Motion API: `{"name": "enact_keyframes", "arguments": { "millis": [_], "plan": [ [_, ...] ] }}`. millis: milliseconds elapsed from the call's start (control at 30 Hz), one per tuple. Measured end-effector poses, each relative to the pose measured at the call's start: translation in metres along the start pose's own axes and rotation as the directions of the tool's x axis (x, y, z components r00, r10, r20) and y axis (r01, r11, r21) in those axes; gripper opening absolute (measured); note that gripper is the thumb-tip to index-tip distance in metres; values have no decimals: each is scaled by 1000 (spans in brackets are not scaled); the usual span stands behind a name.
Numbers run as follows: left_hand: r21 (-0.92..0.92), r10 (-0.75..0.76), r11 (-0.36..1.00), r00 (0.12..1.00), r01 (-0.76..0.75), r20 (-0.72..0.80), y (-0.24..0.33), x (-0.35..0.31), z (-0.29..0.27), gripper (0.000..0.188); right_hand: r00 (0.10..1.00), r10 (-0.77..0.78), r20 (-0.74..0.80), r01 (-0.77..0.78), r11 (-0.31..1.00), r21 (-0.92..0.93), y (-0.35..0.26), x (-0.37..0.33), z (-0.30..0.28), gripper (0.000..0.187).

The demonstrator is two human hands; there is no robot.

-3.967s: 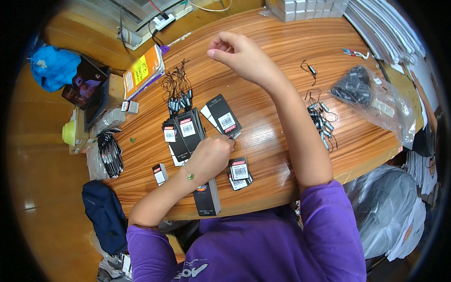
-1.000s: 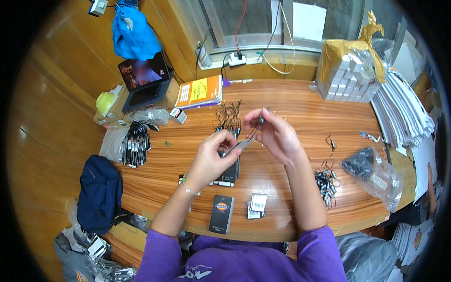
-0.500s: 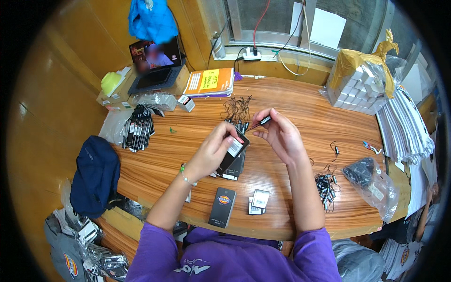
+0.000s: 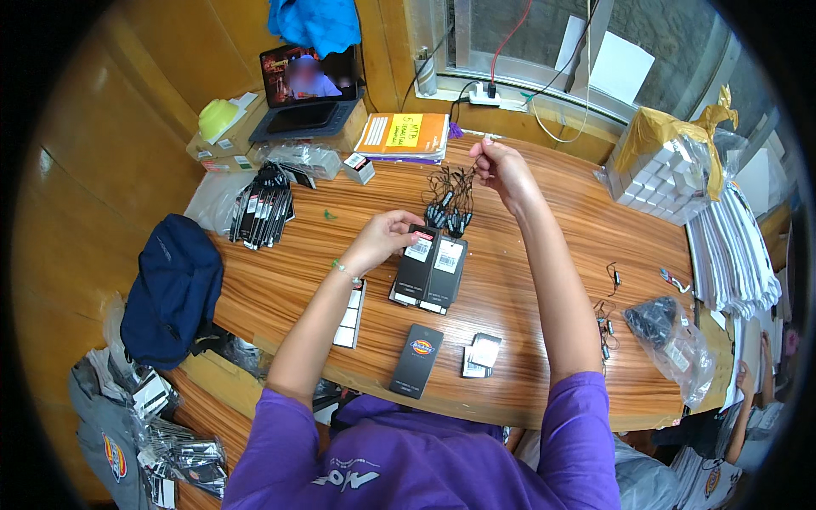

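Observation:
My left hand (image 4: pixel 379 241) grips the upper left edge of a black hang tag (image 4: pixel 413 276) with a white barcode sticker. That tag lies on a stack, beside a second stickered hang tag (image 4: pixel 445 270). Beyond the stack, my right hand (image 4: pixel 507 172) pinches a thin black cord between thumb and fingers, its far part too fine to follow. Black cords with small plastic ends (image 4: pixel 449 197) bunch up at the tags' top edges. Closer to me lie a single dark hang tag (image 4: pixel 416 360) and some white barcode stickers (image 4: pixel 483 350). A white label strip (image 4: pixel 349 318) sits left of the stack.
Bundled tags (image 4: pixel 262 212), a laptop (image 4: pixel 310 119) and an orange notebook (image 4: pixel 403 136) occupy the far left. On the right are loose cords (image 4: pixel 605 327), a plastic bag (image 4: pixel 676 336), small white boxes (image 4: pixel 663 178) and stacked papers (image 4: pixel 731 255). Another person's arm (image 4: pixel 742 412) shows at the right edge.
The tag has gone from being held up and tilted to lying on the stack. My right hand has moved farther away, now drawing a cord. The whole view has shifted somewhat.

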State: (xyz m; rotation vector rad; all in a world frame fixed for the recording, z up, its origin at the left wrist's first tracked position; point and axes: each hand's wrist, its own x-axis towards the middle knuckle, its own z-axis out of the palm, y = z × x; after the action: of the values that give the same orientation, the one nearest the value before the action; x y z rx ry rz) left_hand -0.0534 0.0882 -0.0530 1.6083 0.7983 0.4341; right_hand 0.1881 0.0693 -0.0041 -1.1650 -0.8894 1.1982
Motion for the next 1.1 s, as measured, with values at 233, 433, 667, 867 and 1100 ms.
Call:
{"name": "enact_keyframes", "arguments": {
  "millis": [233, 433, 667, 867, 1100],
  "plan": [
    [9, 2, 1000, 997, -3, 80, -9, 6, 6, 24, 1000, 5, -10, -6, 998, -66, 0, -6, -3, 30],
    [288, 127, 954, 983, -84, -133, -26, 11, -1, 23, 995, 64, 71, -53, 987, -149, 12, 6, 7, 31],
    [544, 269, 835, 927, -90, -260, -30, -9, 15, 37, 950, 285, 126, -256, 944, -210, 52, 66, -5, 27],
    [442, 157, 894, 974, -71, -162, -23, -37, 32, 58, 908, 418, 6, -389, 851, -353, 76, 87, 1, 26],
    [464, 149, 886, 950, -4, -276, -15, -65, 30, 64, 956, 278, -96, -282, 772, -569, 82, 95, 5, 20]
  ]
}}
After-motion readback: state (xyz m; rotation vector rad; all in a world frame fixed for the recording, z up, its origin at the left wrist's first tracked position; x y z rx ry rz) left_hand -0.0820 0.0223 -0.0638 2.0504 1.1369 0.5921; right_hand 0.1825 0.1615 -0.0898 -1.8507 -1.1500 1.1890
